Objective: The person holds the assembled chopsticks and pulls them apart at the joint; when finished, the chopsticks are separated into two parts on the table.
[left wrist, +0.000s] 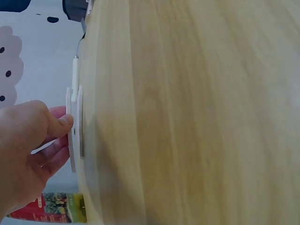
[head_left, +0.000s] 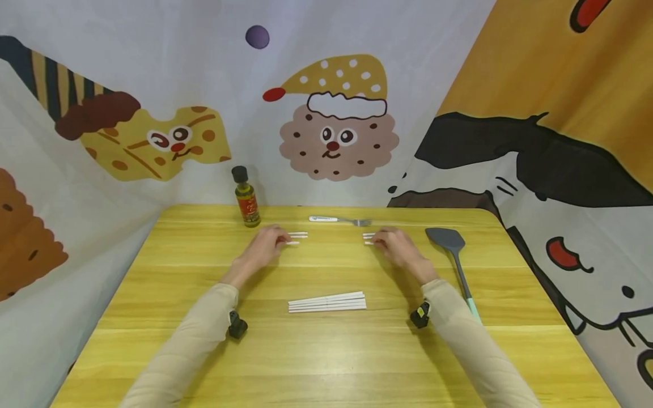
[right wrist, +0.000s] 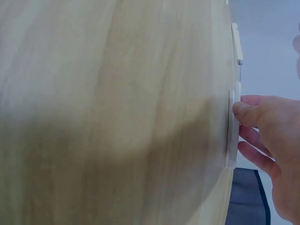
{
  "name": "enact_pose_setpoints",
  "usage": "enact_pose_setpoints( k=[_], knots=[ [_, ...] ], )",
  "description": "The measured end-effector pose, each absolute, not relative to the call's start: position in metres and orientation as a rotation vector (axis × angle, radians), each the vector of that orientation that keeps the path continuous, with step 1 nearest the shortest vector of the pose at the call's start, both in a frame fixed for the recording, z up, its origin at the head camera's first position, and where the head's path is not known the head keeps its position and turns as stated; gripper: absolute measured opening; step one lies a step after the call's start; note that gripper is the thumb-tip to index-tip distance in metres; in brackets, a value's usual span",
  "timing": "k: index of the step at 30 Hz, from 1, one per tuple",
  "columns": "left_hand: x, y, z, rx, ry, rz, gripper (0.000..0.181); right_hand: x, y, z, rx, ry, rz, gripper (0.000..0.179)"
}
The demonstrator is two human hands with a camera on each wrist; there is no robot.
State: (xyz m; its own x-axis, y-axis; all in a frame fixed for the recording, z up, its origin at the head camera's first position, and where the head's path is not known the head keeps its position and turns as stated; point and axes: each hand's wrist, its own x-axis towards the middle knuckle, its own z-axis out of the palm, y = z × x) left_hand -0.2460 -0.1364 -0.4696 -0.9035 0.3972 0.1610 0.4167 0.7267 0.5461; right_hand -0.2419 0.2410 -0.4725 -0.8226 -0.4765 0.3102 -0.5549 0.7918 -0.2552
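judging by the layout, part done, part left: gathered near the middle of the pale yellow wood-grain table (head_left: 326, 362), a bundle of long, thin white sticks (head_left: 327, 302), side by side with a slight slant along the top, untouched by either hand. farther back, in two separate groups with a clear gap between, some shorter white strips, not yet let go of. number of moves left: cannot tell.

pinches, between thumb and fingers of the left hand (head_left: 265, 243), a flat, narrow white strip (left wrist: 72, 150), with a second white strip (left wrist: 81, 122) just beside it. pinches likewise with the fingers of the right hand (head_left: 395, 245), on at least one of two narrow pale strips (right wrist: 230, 145); cannot tell which. lifted or touching the table: cannot tell either.

beyond the gap, a metal fork with a white handle (head_left: 325, 219), with dark marks along the handle, too small to read. just beyond the left hand, upright, a small black-capped glass bottle with a red label (head_left: 247, 201); on that label, pale lettering and a greenish picture, but no legible brand. to the right, a grey-headed spatula with a mint-green handle end (head_left: 446, 238), partly behind the sleeve; no visible writing.
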Motion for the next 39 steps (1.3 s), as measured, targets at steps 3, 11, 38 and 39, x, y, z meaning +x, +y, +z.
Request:
enact_pose_setpoints(
  k=[3,11,38,39],
  knots=[
    [-0.248,-0.135,-0.474,-0.677,-2.879,-0.932,0.017,-0.243,0.241,-0.476,0.801,-2.742,0.49,0.011],
    [-0.253,-0.131,-0.483,-0.688,-2.837,-0.923,0.014,-0.244,0.24,-0.481,0.766,-2.751,0.476,0.011],
    [-0.259,-0.111,-0.486,-0.668,-2.838,-0.881,0.02,-0.247,0.244,-0.485,0.756,-2.699,0.492,0.01],
    [-0.258,-0.111,-0.486,-0.666,-2.837,-0.883,0.02,-0.247,0.244,-0.485,0.757,-2.703,0.495,0.01]
  ],
)
